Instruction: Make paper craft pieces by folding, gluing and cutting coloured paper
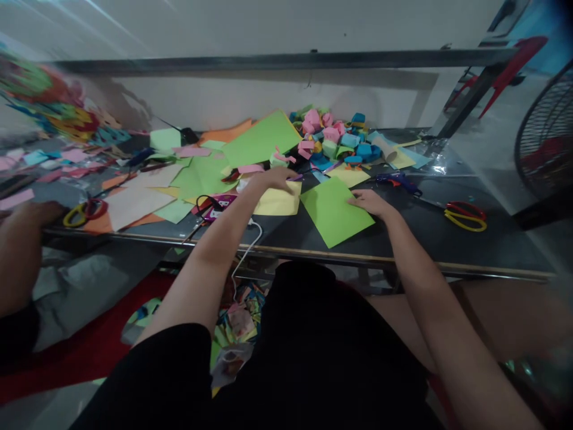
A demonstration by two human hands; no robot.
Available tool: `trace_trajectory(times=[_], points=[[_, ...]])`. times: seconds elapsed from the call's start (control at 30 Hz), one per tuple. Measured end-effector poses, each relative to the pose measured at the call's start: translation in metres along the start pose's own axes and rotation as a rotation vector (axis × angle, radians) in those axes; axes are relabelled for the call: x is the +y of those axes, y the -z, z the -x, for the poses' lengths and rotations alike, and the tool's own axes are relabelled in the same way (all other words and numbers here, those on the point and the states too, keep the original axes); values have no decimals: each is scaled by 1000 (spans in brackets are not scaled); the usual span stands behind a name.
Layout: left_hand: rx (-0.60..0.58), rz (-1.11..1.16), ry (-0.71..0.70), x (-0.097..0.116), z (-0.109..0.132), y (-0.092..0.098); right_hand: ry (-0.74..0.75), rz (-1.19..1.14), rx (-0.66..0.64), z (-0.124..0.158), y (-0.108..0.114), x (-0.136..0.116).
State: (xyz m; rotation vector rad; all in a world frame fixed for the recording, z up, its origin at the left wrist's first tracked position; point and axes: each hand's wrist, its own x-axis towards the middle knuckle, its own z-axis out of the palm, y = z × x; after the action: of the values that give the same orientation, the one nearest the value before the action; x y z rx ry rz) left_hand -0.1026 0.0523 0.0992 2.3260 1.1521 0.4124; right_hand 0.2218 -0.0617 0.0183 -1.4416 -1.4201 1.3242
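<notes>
My right hand [371, 202] is at the right edge of a bright green sheet [338, 212], gripping it between thumb and fingers. The sheet lies slanted near the table's front edge. Beside it, my left hand [283, 177] reaches over a pale yellow sheet [280, 202], fingers spread and curved downward. I cannot tell whether those fingertips touch the yellow sheet. A purple power strip [220, 207] with a black plug sits just left of my left forearm. Behind both hands is a heap of small folded pink, blue and green pieces [331, 137].
A blue glue gun [398, 181] and red-and-yellow scissors [465, 216] lie to the right. Coloured sheets [201, 176] cover the left. Another person's hand [38, 214] is near a second pair of scissors [85, 213]. A white cable [246, 254] hangs over the edge. A fan [546, 131] stands right.
</notes>
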Motion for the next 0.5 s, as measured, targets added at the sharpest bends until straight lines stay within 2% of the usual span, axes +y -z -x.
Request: trace_trajectory(times=[0.03, 0.1, 0.17, 0.23, 0.33, 0.43, 0.5], points=[[-61, -88, 66, -23, -10, -3, -25, 3, -22, 1, 1, -1], [-149, -193, 38, -57, -23, -9, -62, 6, -28, 0, 3, -2], [-191, -274, -38, -71, -30, -9, -71, 1, -3, 0, 2, -2], [-194, -313, -80, -71, -36, -3, -71, -2, 17, -1, 0, -1], [-98, -216, -62, -58, -41, 15, -74, 25, 33, -2, -3, -1], [-4, 128, -16, -43, -37, 31, -56, 90, 33, -3, -5, 1], [2, 384, 9, -35, -33, 31, -15, 134, 39, -4, -5, 3]])
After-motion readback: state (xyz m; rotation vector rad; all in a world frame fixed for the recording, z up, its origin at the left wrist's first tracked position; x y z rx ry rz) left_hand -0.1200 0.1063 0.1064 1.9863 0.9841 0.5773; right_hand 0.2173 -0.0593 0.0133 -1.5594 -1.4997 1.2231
